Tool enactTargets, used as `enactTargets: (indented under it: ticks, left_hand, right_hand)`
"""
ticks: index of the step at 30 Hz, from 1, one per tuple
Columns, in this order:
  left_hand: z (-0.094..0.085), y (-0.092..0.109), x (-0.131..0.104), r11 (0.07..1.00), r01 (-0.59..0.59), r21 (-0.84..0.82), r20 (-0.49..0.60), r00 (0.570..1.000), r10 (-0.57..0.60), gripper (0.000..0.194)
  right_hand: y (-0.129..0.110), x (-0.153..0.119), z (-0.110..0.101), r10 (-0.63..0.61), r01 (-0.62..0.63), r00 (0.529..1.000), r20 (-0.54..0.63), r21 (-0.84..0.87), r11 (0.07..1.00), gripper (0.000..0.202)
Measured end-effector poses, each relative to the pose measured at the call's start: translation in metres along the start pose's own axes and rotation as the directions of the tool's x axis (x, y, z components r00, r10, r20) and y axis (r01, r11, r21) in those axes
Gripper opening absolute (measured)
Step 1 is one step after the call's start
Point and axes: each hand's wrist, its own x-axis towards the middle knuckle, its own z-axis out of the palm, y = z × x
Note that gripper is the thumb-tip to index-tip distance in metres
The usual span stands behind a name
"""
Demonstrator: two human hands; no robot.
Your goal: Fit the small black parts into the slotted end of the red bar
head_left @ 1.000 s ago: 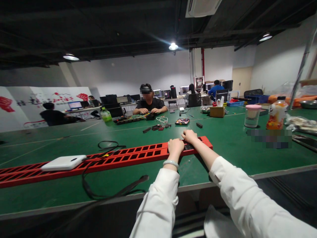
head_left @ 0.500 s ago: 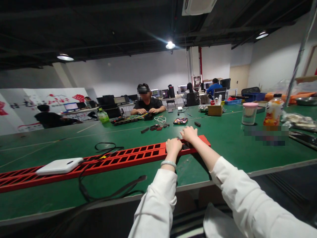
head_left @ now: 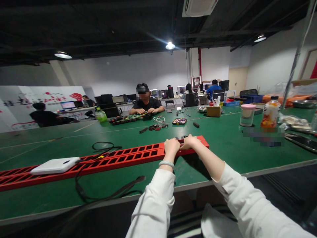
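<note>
A long red slotted frame (head_left: 128,158) lies across the green table (head_left: 223,152). My left hand (head_left: 172,146) rests at its right part, fingers curled down over the frame; what they hold is hidden. Just to the right, my right hand (head_left: 190,142) is bent over the frame near its right end, its fingertips mostly hidden. Small dark parts (head_left: 182,137) show behind and between the two hands. Further left, a white flat box (head_left: 55,166) sits on the frame, with a black cable (head_left: 80,185) running over the frame beside it.
Across the table a person (head_left: 146,104) handles a bundle of wires (head_left: 135,116). Between us lie dark small pieces (head_left: 153,127), a patterned box (head_left: 179,121) and a black block (head_left: 196,125). At right stand a pink-lidded jar (head_left: 247,115) and a bottle (head_left: 271,112).
My right hand has lowered and curled in closer to the frame, its fingers less spread. My left hand stays on the frame. The whole view has shifted slightly.
</note>
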Motion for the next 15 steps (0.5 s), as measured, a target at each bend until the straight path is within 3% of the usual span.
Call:
enactTargets:
  ticks: [3,8,15]
  left_hand:
    - [-0.001,0.000,0.000,1.000,0.000,-0.005,0.012,1.000,0.000,0.033]
    - [0.000,0.001,0.000,1.000,-0.008,-0.004,0.000,1.000,0.008,0.035]
    - [0.001,-0.001,0.000,0.999,-0.034,0.002,-0.016,0.999,0.034,0.036]
  right_hand:
    - [-0.002,0.002,0.003,0.048,-0.049,0.997,0.064,0.012,0.999,0.074]
    - [-0.006,0.000,0.008,0.268,-0.274,0.959,0.087,0.057,0.960,0.093]
    - [-0.021,0.001,0.015,0.136,-0.137,0.990,-0.044,-0.016,0.990,0.050]
